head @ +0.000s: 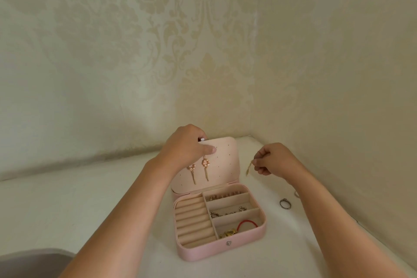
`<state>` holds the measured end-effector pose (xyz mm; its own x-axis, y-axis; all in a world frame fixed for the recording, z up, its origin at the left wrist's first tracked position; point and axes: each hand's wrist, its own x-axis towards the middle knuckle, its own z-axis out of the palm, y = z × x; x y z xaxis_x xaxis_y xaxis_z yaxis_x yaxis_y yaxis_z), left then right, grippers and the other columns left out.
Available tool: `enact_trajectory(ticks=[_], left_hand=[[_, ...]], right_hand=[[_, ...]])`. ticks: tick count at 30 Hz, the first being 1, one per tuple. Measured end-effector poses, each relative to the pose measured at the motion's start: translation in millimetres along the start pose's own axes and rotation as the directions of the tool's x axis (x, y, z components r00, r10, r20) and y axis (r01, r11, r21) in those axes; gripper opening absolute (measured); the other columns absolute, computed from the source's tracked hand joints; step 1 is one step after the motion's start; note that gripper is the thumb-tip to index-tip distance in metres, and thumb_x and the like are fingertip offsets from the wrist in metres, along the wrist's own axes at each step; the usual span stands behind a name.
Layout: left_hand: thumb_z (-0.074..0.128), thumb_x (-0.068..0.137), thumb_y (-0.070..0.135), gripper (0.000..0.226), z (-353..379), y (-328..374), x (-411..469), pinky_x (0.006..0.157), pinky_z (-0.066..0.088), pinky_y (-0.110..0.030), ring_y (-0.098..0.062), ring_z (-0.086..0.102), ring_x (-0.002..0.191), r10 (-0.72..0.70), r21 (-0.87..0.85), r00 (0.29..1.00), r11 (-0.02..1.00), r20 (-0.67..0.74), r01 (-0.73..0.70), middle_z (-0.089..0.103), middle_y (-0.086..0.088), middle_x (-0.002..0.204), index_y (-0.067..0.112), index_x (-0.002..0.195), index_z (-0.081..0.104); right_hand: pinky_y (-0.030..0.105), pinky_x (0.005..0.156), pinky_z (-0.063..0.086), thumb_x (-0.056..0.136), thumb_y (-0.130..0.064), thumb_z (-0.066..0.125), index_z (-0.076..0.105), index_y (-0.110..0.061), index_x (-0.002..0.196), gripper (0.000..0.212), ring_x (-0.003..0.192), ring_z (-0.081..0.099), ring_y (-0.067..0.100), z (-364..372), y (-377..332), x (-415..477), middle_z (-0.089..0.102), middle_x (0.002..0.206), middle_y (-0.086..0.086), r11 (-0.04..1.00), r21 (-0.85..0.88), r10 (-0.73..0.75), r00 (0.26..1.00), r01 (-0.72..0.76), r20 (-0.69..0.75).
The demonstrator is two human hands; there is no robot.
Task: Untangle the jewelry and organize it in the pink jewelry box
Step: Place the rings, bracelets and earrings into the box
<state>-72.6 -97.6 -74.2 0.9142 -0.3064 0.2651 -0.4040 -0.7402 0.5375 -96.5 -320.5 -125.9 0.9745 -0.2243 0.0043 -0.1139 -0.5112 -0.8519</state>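
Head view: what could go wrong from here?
The left hand holds the lid upright; if released it may fall and tangle the two pearl earrings hanging on it. The right hand pinches a gold piece over the table, outside the pink jewelry box; a slip drops it there. The right forearm could sweep the ring beside it.

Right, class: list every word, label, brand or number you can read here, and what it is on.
None can be read.
The pink jewelry box, its lid and the ring show no writing; the wallpaper has only a pattern.
The box's snap is too small to tell.
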Motion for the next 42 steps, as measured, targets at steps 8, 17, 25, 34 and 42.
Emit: enact_trajectory(ticks=[8, 17, 25, 34, 42], left_hand=[[0.070, 0.079, 0.028, 0.024, 1.7, -2.2, 0.0, 0.059, 0.048, -0.030, -0.022, 0.056, 0.053, -0.018, 0.038, 1.000, 0.999, 0.004, 0.018, 0.068, -0.013, 0.083, 0.005, 0.085, 0.067], [0.069, 0.081, 0.019, 0.004, 0.2, -0.1, -3.2, 0.052, 0.048, -0.024, -0.016, 0.055, 0.048, 0.018, -0.011, 1.000, 1.000, 0.001, -0.018, 0.059, 0.005, 0.071, 0.019, 0.085, 0.067], [0.068, 0.082, 0.019, 0.004, -0.1, -2.3, -1.0, 0.054, 0.050, -0.026, -0.019, 0.057, 0.051, 0.024, -0.005, 0.999, 1.000, 0.023, -0.024, 0.059, 0.005, 0.071, 0.022, 0.084, 0.067], [0.068, 0.082, 0.018, 0.008, -1.2, -3.7, -0.7, 0.050, 0.047, -0.023, -0.013, 0.055, 0.048, 0.037, -0.007, 0.999, 0.999, 0.036, -0.037, 0.060, 0.005, 0.071, 0.025, 0.080, 0.065], [0.067, 0.083, 0.018, 0.006, -1.4, -3.4, 0.0, 0.046, 0.039, -0.019, -0.012, 0.053, 0.044, 0.034, -0.026, 0.999, 0.999, 0.042, -0.033, 0.057, 0.007, 0.067, 0.024, 0.082, 0.065]], right_hand=[[0.029, 0.069, 0.045, 0.086, -0.008, 0.063, 0.058, -0.014, 0.067, 0.021, 0.069, 0.056, 0.019, 0.4, 5.6, 2.3, 0.060, 0.069, 0.001, 0.987, -0.158, -0.014, 1.000, 0.013, -0.004], [0.015, 0.049, 0.049, 0.088, 0.008, 0.055, 0.054, -0.006, 0.076, 0.018, 0.048, 0.059, 0.006, 3.3, -3.6, -3.5, 0.061, 0.068, 0.010, 0.985, 0.136, -0.111, 0.993, 0.104, 0.047], [0.014, 0.057, 0.052, 0.080, 0.010, 0.064, 0.067, -0.003, 0.095, 0.021, 0.056, 0.065, 0.009, 0.4, -18.6, -15.4, 0.066, 0.075, 0.012, 0.962, 0.127, -0.243, 0.970, 0.241, -0.002], [0.020, 0.055, 0.054, 0.084, 0.008, 0.057, 0.059, -0.008, 0.094, 0.020, 0.058, 0.063, 0.017, -0.6, -38.9, -31.7, 0.063, 0.064, 0.008, 0.812, 0.583, -0.153, 0.973, 0.024, 0.172], [0.020, 0.049, 0.056, 0.087, 0.002, 0.056, 0.061, -0.004, 0.080, 0.011, 0.052, 0.067, 0.014, 5.1, -40.8, -30.7, 0.066, 0.063, 0.010, 0.316, 0.885, 0.013, 0.934, -0.342, 0.356]])
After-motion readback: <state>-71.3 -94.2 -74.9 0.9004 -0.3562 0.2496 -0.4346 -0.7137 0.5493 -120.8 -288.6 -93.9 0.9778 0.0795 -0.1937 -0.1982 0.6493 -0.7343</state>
